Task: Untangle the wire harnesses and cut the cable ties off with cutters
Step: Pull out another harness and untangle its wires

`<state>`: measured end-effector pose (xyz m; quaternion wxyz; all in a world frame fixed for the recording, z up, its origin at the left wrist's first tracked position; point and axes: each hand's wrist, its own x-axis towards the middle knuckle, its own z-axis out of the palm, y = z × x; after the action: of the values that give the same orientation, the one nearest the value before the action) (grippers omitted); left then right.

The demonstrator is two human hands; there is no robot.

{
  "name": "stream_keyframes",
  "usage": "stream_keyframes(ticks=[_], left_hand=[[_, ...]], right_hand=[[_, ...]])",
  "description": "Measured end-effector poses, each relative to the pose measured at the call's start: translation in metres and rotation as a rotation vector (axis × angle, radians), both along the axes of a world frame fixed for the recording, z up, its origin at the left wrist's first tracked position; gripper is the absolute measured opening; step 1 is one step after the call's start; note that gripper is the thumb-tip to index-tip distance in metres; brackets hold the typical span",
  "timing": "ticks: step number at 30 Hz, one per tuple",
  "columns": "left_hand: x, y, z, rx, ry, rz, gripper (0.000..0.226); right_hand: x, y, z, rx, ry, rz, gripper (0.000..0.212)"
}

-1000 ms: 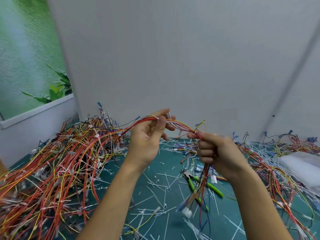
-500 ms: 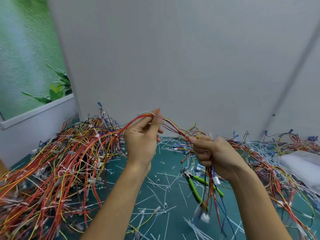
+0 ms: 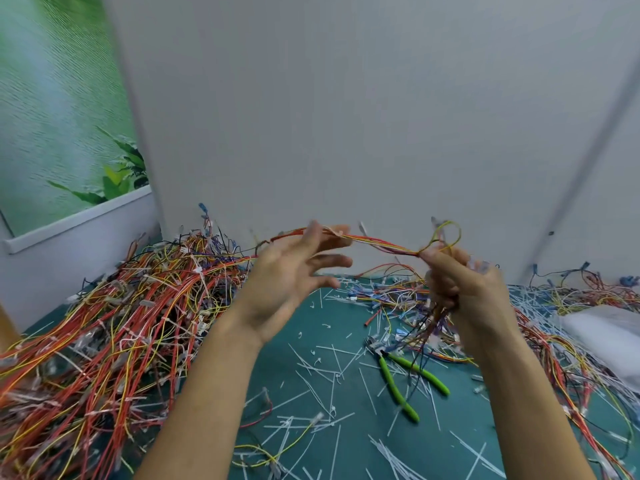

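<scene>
Greenery on a printed poster [image 3: 62, 126] is seen at the far left, above a white ledge. Below it, a heap of wire harnesses [image 3: 121, 323], mostly red, orange and yellow with white ties along them, is spread over the left part of a teal mat [image 3: 349, 318].

The left hand [image 3: 294, 271] is raised above the mat beside the heap. Its fingers are spread apart and nearly straight, somewhat blurred, and nothing is gripped. One harness [image 3: 381, 242] is carried across the uppermost fingers. It is led out of the heap, over this hand, and in a shallow arc towards the right.

Between the forearms, the mat is littered with cut cable ties [image 3: 329, 375], white and thin, which lie in all directions. The cutters [image 3: 398, 375], with bright green handles, are laid flat on the mat among them, apart from both hands, jaws pointed away from the person.

The right hand [image 3: 464, 289] is curled tightly round the far end of the harness. A small yellow loop is seen above the fist, and loose ends hang blurred below it. More loose wires [image 3: 554, 348] are strewn beyond the right forearm, and a white bag [image 3: 609, 337] is set at the right edge. A plain grey wall [image 3: 346, 116] stands behind everything.
</scene>
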<state>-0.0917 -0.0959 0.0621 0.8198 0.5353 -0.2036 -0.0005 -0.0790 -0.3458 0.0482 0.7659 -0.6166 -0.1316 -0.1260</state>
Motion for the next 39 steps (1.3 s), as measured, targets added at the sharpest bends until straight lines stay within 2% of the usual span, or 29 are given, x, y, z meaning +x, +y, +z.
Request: stream_keyframes(ticks=[2, 4, 7, 10, 14, 17, 19, 21, 24, 29, 34, 39], left_hand=[[0.005, 0.018, 0.003, -0.149, 0.202, -0.045, 0.052], [0.010, 0.030, 0.001, -0.312, 0.324, -0.052, 0.049], [0.014, 0.033, 0.000, -0.510, 0.355, -0.124, 0.035], [0.016, 0.031, 0.001, -0.601, 0.368, -0.107, 0.024], [0.017, 0.036, -0.002, -0.710, 0.401, -0.079, 0.031], [0.020, 0.032, -0.004, -0.619, 0.393, -0.032, 0.035], [0.023, 0.029, -0.005, -0.487, 0.308, 0.079, 0.024], [0.026, 0.031, -0.007, -0.380, 0.207, 0.203, 0.019], [0.025, 0.035, -0.008, -0.297, 0.104, 0.257, 0.019], [0.023, 0.034, -0.013, -0.068, -0.036, 0.326, 0.025], [0.025, 0.031, -0.018, 0.177, -0.204, 0.448, 0.025], [0.031, 0.039, -0.022, 0.275, -0.232, 0.504, 0.017]], right_hand=[[-0.001, -0.010, 0.004, 0.021, -0.103, -0.096, 0.023], [-0.005, -0.015, 0.006, -0.030, -0.203, -0.168, 0.023], [-0.009, -0.009, 0.002, -0.223, -0.336, -0.233, 0.021], [-0.010, -0.006, -0.004, -0.457, -0.452, -0.336, 0.015], [-0.007, -0.016, -0.003, -0.761, -0.670, -0.390, 0.012], [-0.005, -0.013, -0.003, -0.860, -0.747, -0.367, 0.016], [-0.002, -0.011, -0.006, -0.916, -0.756, -0.358, 0.013], [0.003, -0.011, -0.010, -0.956, -0.739, -0.357, 0.011], [0.010, -0.011, -0.015, -0.986, -0.668, -0.424, 0.012], [0.015, -0.008, -0.021, -0.964, -0.586, -0.614, 0.015], [0.019, -0.010, -0.025, -0.932, -0.517, -0.693, 0.015], [0.019, -0.011, -0.025, -0.876, -0.486, -0.710, 0.010]])
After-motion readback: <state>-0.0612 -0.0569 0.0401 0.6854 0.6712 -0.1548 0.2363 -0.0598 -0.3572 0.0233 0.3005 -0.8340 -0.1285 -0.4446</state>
